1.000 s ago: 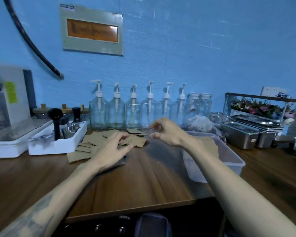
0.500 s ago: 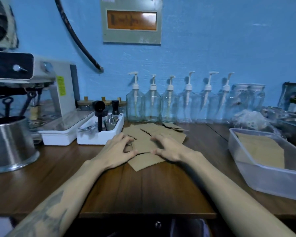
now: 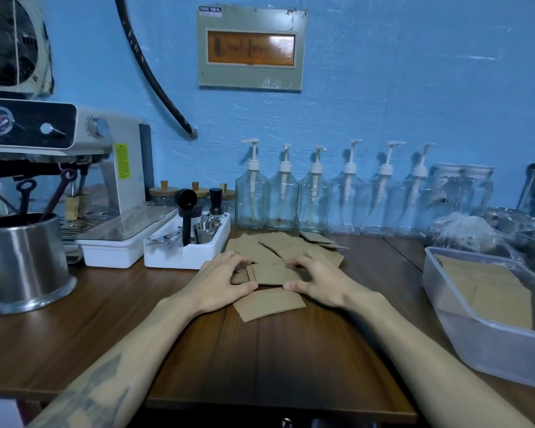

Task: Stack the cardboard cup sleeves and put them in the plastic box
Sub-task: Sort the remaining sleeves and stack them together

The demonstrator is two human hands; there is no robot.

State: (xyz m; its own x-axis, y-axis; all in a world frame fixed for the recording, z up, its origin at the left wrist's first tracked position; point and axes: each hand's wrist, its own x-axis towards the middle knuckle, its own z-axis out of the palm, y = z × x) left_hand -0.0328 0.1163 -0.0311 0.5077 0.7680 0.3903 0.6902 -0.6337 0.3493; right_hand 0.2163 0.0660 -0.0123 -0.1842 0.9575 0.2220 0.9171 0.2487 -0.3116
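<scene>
Partway through: some sleeves boxed, a loose pile left on the desk.

The plastic box [image 3: 464, 341] at my right already holds flat cardboard sleeves, laid roughly level; how many I cannot tell; the remaining cardboard cup sleeves [image 3: 275, 251] lie scattered and overlapping on the desk [image 3: 105, 329] in front of the pump bottles [image 3: 283, 199], so gathering, squaring and boxing remain, by my judgement; my left hand [image 3: 221, 285] and right hand [image 3: 320, 284] both have curled fingers gripping one sleeve [image 3: 274, 273] by its two ends; its long axis runs left to right across me, lying flat; a nearer sleeve [image 3: 267, 304] lies likewise crosswise, tilted slightly, its curved edge toward me.
</scene>
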